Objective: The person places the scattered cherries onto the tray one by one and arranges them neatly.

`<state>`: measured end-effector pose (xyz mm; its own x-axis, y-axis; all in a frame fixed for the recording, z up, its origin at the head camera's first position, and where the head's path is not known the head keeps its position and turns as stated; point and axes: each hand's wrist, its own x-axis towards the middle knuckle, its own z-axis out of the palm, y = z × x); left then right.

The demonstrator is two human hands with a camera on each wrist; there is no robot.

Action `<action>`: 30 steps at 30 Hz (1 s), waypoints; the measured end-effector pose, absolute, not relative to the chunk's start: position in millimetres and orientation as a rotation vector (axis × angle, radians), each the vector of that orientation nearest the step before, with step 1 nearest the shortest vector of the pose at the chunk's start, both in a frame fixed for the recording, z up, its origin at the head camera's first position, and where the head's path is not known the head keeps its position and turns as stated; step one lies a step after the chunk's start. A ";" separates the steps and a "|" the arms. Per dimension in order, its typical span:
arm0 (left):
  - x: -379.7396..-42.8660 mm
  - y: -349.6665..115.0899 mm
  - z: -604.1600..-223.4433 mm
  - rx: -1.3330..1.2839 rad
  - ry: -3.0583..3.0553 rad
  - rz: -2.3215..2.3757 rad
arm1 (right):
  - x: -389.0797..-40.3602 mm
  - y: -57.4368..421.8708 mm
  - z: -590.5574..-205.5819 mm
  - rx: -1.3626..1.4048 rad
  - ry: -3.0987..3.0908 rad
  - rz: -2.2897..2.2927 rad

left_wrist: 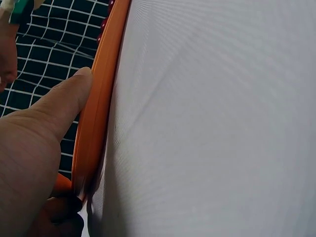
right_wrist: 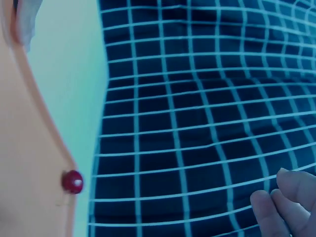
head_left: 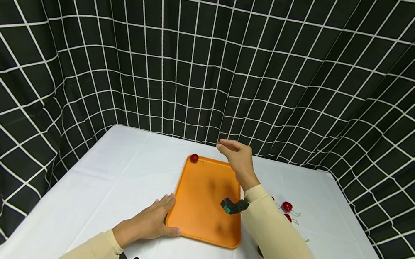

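Observation:
An orange tray [head_left: 208,196] lies on the white cloth. My left hand [head_left: 151,220] rests at its near left corner, fingers along the left side and thumb against the near edge. In the left wrist view the thumb [left_wrist: 66,101] lies straight along the tray's rim [left_wrist: 98,94]. One cherry [head_left: 194,158] with a stem sits at the far left corner of the tray. My right hand [head_left: 240,157] is raised over the far right part of the tray, fingers loosely bent towards the thumb. In the right wrist view no object shows between the fingers [right_wrist: 266,212].
Several red cherries [head_left: 287,206] with stems lie on the cloth right of the tray, partly hidden by my right sleeve [head_left: 279,240]. A dark brown thing [head_left: 260,251] peeks out beneath that sleeve. Black curtains [head_left: 207,54] with white grid lines surround the table [head_left: 128,168].

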<state>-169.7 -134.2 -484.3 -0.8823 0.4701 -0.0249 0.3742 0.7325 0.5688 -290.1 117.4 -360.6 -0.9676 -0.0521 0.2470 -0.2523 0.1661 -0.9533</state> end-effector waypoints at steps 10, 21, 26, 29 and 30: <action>-169.8 -138.2 -482.6 0.683 2.772 0.866 | -245.7 153.4 -330.8 0.441 -2.197 1.855; -168.9 -135.2 -486.6 0.710 2.771 0.851 | -188.2 216.9 -323.2 0.323 -2.195 1.773; -169.8 -135.3 -484.4 0.703 2.766 0.856 | -170.5 251.1 -327.9 0.308 -2.050 1.874; -169.5 -135.4 -483.4 0.694 2.762 0.855 | -160.8 268.5 -334.9 0.306 -1.984 1.920; -169.3 -135.1 -483.3 0.692 2.759 0.857 | -157.3 273.9 -337.7 0.295 -1.976 1.925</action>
